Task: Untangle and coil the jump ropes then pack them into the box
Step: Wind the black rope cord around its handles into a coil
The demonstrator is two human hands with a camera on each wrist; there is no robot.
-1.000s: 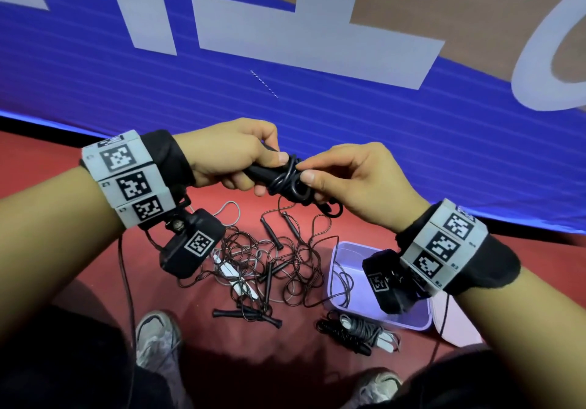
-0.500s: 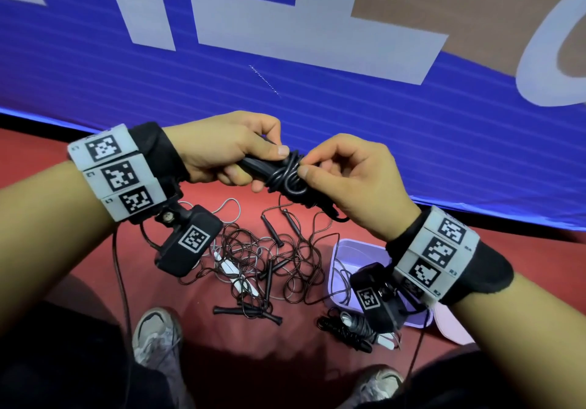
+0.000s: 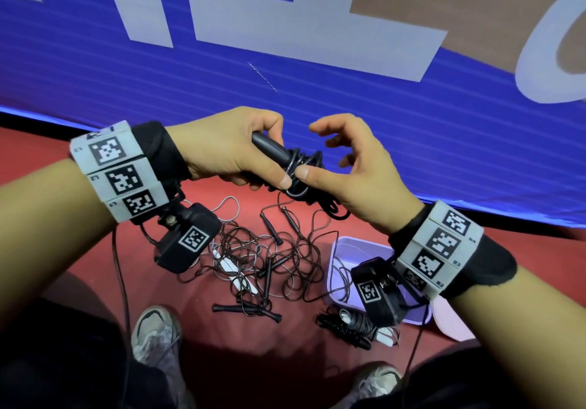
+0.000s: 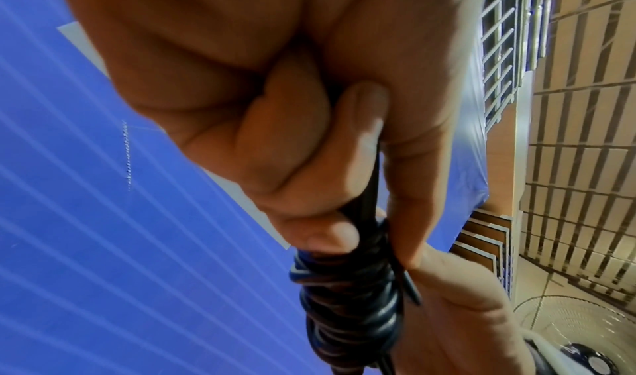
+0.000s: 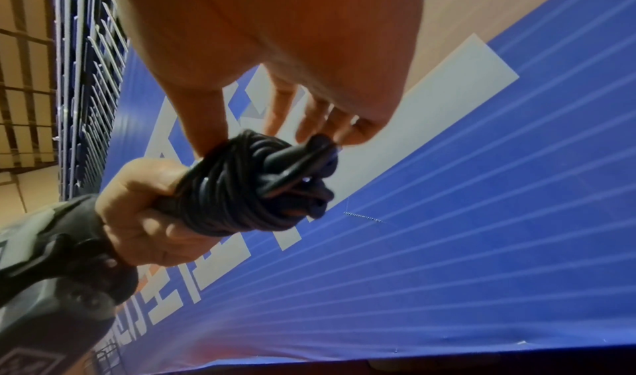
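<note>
A black jump rope (image 3: pixel 300 167) is held up above the floor, its cord wound tightly round the handles. My left hand (image 3: pixel 269 167) grips the handle end, thumb on the wraps. My right hand (image 3: pixel 323 161) is beside the coil with its fingers spread; only its thumb touches the cord. The left wrist view shows the wound cord (image 4: pixel 347 299) below my curled fingers. In the right wrist view the coil (image 5: pixel 241 185) has a loop sticking out by my fingertips. A lilac box (image 3: pixel 342 243) sits on the red floor below my right wrist.
A tangle of thin black and white ropes (image 3: pixel 269 259) lies on the floor between my arms. A coiled bundle (image 3: pixel 352 326) lies in front of the box, and a lilac lid (image 3: pixel 450 323) beside it. My shoes (image 3: pixel 155 335) are near. A blue banner (image 3: pixel 317 75) stands behind.
My right hand has let go of the cord it was pinching and spread its fingers, keeping the thumb on the coil. The left hand still grips the handles.
</note>
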